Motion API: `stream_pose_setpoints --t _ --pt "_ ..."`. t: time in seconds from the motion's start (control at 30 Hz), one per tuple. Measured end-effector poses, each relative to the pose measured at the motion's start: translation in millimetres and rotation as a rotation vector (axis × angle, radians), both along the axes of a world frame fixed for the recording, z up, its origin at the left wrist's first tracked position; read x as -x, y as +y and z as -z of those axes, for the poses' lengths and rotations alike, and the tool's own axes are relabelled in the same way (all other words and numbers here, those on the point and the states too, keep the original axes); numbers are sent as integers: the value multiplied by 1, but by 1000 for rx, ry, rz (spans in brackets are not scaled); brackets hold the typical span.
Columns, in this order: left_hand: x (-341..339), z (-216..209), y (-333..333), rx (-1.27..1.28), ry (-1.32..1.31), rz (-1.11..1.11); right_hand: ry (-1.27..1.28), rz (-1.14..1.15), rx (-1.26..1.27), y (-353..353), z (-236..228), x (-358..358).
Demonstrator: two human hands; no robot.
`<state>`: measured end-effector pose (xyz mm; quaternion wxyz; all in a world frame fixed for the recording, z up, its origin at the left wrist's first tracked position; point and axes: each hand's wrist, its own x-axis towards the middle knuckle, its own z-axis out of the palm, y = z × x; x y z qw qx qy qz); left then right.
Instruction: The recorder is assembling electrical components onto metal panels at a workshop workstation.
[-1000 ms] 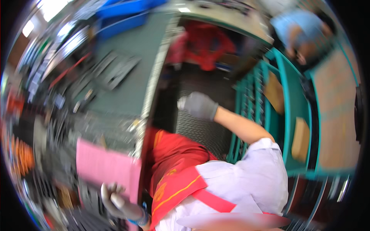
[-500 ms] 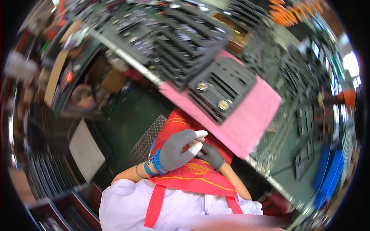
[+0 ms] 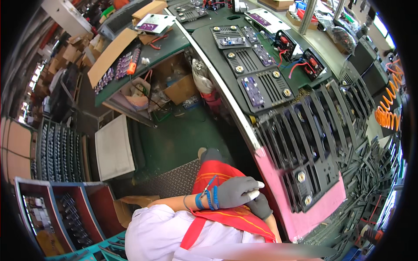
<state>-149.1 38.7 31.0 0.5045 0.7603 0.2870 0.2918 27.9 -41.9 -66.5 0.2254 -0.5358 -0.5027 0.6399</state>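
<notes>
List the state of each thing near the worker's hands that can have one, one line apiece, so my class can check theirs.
left hand, gloved, fingers bent, overlapping the other in view
right hand, gloved, partly hidden, closure unclear
blue cord, coiled round left wrist
pink sheet, spread out, partly covered
black slotted panel, lying on the sheet
purple circuit board, lying on another panel
orange hose, coiled

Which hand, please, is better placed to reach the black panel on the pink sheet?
Probably the right hand: its forearm is nearer the black panel, while the left hand lies across the apron.
</notes>
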Motion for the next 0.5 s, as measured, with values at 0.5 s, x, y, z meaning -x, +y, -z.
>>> stream_pose_setpoints --t 0.5 --pt "213 -178 121 195 184 -528 340 946 167 241 -135 134"
